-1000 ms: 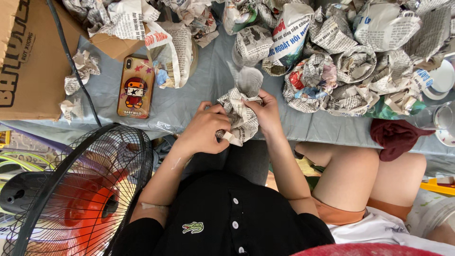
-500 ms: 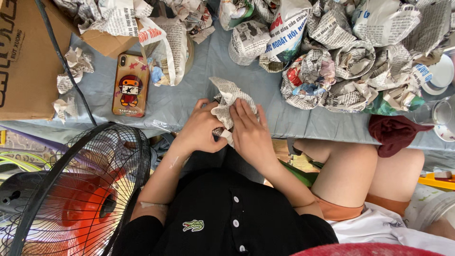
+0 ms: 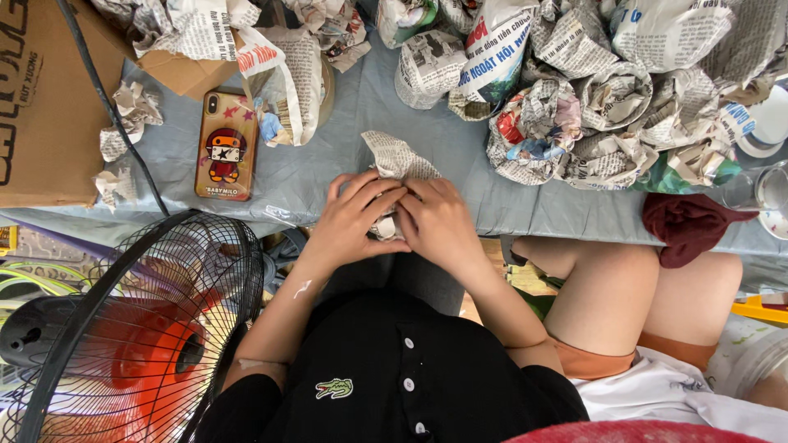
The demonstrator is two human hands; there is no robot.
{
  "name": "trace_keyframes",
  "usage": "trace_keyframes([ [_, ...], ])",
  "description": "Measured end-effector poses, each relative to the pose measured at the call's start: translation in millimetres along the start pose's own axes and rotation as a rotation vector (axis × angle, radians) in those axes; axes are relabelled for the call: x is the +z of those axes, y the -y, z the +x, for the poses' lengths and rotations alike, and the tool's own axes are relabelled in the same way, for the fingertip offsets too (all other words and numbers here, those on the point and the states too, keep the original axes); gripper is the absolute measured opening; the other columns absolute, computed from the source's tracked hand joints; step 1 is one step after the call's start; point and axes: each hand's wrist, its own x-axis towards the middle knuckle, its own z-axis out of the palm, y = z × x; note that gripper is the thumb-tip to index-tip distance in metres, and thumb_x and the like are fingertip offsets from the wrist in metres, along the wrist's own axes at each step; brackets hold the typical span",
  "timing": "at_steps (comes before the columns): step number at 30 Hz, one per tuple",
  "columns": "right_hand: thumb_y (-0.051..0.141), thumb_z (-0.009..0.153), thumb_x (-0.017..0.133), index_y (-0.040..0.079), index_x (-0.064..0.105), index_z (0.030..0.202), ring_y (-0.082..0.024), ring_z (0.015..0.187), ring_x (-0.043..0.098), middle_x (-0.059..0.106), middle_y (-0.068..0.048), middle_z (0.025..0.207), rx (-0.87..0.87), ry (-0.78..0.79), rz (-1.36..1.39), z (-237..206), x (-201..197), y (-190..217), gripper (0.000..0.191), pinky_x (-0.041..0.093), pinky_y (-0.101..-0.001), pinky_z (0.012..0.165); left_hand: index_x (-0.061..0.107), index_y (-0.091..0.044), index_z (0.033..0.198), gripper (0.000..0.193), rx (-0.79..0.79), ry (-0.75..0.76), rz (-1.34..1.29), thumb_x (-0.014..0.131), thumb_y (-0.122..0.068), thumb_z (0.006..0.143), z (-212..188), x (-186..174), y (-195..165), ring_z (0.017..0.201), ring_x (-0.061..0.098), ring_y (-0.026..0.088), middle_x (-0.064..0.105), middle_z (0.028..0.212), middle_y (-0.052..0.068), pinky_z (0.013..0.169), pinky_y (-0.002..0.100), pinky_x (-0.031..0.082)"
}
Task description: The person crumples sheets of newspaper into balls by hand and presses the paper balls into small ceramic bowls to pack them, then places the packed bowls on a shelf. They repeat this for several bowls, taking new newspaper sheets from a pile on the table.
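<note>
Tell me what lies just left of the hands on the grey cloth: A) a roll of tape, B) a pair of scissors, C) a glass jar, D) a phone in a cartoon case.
D: a phone in a cartoon case lies flat on the grey cloth, left of the left hand.

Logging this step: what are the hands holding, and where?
Both hands, left hand and right hand, clasp a newspaper-wrapped bundle around its lower part.

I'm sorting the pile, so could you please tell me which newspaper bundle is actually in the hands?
The small crumpled newspaper bundle at the near table edge: both hands close around it, while every other bundle lies untouched farther back.
</note>
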Motion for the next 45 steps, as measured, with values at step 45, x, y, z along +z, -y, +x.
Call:
trace_keyframes([
  [45, 0.011, 0.082, 0.074, 0.005, 0.068, 0.083, -0.029, 0.096, 0.058, 0.063, -0.006, 0.086, 0.008, 0.049, 0.166, -3, 4, -14, 0.008, 0.046, -0.0446, 0.097, 0.069, -0.015, 0.130, 0.052, 0.001, -0.105, 0.075, 0.075, -0.041, 0.086, -27, 30, -6, 0.135, 0.054, 0.028, 0.065, 0.132, 0.006, 0.108, 0.053, 0.035],
])
